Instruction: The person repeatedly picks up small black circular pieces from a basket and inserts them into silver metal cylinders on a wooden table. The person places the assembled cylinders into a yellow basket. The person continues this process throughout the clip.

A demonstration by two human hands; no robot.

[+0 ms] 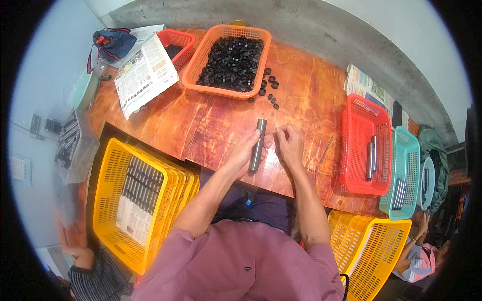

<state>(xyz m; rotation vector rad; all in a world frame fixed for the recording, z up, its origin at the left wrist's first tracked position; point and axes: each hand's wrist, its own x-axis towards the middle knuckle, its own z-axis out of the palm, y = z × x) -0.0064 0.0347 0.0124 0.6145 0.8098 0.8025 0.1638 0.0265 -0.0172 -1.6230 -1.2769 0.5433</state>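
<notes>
The left fingers (251,138) wrap a grey tube (257,149) over the near middle of the surface (309,90); the right fingers (286,133) curl just right, any hold unclear. Far left, the newspaper's (145,79) print is too small to read.

A mottled orange-brown wooden table (301,75), seen from above through my head feed.
On its far side I see an orange plastic basket (226,93), with a smaller red basket (184,58) just beside it on the left and an open newspaper (145,75) spread nearby. A handful of short black round pieces (274,85) lie loose at the orange basket's right side. Farther right I make out a thin stick (327,148), lying bare on the glossy wood, then a long red basket (357,145) and a teal basket (409,165) side by side.
</notes>
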